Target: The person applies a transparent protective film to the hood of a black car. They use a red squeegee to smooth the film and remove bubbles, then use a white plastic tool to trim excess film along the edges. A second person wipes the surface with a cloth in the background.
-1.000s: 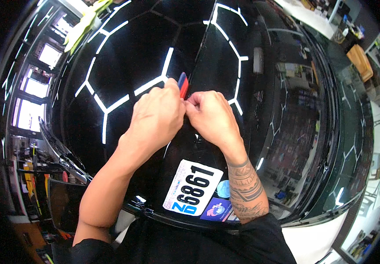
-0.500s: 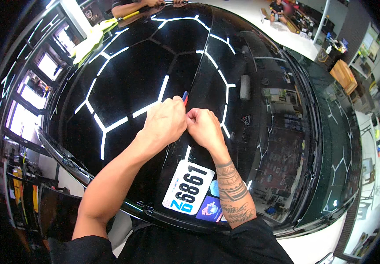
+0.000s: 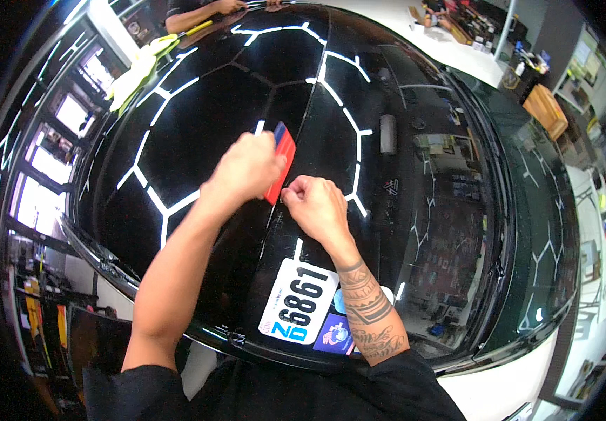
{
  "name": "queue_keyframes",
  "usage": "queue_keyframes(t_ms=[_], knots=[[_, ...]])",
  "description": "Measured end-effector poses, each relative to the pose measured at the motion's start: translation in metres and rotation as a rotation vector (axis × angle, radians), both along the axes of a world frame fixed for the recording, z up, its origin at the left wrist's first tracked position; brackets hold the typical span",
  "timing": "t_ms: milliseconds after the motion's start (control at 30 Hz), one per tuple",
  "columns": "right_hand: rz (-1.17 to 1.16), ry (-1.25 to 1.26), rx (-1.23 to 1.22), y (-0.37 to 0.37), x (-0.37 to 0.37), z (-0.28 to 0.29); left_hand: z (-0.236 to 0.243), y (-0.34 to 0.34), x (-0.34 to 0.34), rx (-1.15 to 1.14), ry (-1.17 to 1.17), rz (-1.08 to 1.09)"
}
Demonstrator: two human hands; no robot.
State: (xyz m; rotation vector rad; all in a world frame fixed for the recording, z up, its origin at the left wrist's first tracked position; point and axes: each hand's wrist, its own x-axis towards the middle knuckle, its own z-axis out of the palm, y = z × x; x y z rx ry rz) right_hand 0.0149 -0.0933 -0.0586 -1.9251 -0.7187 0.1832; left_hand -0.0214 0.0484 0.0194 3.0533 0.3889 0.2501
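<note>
My left hand (image 3: 245, 167) is closed on a red squeegee card (image 3: 284, 163) with a dark blue end, held tilted over a glossy black car panel (image 3: 208, 133). A thin line (image 3: 308, 105), like a seam or film edge, runs lengthwise down the panel and passes beside the card. Just right of the card's lower end, my right hand (image 3: 317, 205) pinches its fingers close to that line. Whatever lies between those fingertips is too small to make out. Below both hands lies a white plate-shaped piece (image 3: 299, 302) with printed characters, beside a small purple card (image 3: 333, 335).
A co-worker's hands (image 3: 231, 7) are at the panel's far edge, near a yellow-green cloth (image 3: 135, 74). A small grey cylinder (image 3: 387, 135) shows on the panel's right half. Dark glass (image 3: 541, 210) lies farther right. A cardboard box (image 3: 546, 112) stands behind it.
My left hand has moved slightly left and away from the right hand, and much more of the red card shows. My right hand has shifted a little left, still pinched.
</note>
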Motion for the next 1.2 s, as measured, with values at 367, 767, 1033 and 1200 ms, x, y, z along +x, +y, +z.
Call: queue_keyframes(t_ms=[367, 767, 1033, 1200], knots=[[0.280, 0.301, 0.126, -0.026, 0.022, 0.016, 0.011, 0.122, -0.105, 0.486, -0.253, 0.429], [1.192, -0.690, -0.041, -0.122, -0.022, 0.148, -0.044, -0.105, -0.257, -0.205, -0.171, 0.252], [1.167, -0.442, -0.200, -0.030, -0.003, 0.102, -0.066, -0.110, -0.262, -0.211, -0.295, 0.288], [1.332, -0.339, -0.093, 0.008, 0.010, 0.063, -0.075, -0.111, -0.268, -0.206, -0.359, 0.248]])
